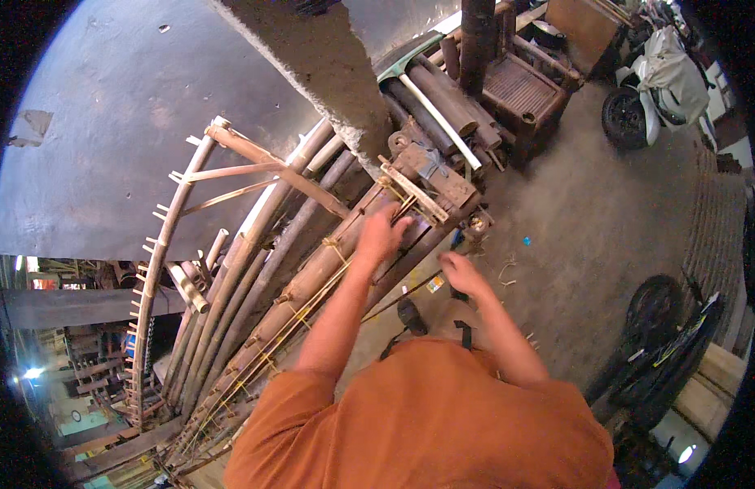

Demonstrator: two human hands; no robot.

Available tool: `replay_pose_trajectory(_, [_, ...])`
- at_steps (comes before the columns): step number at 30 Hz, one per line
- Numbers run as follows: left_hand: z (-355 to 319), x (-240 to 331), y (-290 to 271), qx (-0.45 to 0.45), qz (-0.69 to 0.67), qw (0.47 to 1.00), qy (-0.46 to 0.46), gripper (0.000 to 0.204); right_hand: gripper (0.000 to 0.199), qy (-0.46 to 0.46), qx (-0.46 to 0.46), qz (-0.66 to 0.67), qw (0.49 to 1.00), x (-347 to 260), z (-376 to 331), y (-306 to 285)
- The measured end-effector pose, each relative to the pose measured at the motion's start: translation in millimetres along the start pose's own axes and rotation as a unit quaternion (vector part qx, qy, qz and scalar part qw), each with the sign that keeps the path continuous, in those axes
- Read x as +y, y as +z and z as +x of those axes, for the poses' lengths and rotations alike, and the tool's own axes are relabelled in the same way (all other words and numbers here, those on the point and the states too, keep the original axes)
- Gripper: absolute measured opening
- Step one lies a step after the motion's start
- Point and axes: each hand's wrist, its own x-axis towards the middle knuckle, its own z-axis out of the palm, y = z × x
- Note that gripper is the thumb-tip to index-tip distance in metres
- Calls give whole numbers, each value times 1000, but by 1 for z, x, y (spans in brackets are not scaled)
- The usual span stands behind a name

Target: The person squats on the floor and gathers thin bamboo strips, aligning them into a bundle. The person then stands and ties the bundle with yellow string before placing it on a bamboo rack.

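Observation:
A long wooden beam (300,281) runs diagonally from the lower left to the upper middle, with yellow cords (267,356) stretched along it over small pegs. At its far end a pale wooden crosspiece (416,196) sits beside a thick wooden block (451,186). My left hand (381,235) lies over the cords just short of the crosspiece, thumb and a finger apart; its other fingers are partly hidden. My right hand (462,274) hovers right of the beam with curled fingers. A thin dark strip (402,297) reaches toward it; whether the fingers grip that strip is unclear.
Bamboo poles (222,319) and a curved pegged wooden frame (159,244) lean left of the beam. A concrete pillar (333,73) stands ahead. Beyond are stacked pipes (443,102) and a wooden chair (524,90). Motorcycles (626,118) stand at right on the dirt floor (585,220).

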Motion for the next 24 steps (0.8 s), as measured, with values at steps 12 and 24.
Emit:
replay_pose_trajectory(12, [10,16,74,124,37,983,-132,13,28,-266,14,409,873,-250,-11,20])
replay_pose_trajectory(24, [6,12,64,156,1,983,-93,22,54,-309,-121,-606,723,-292,189,-1])
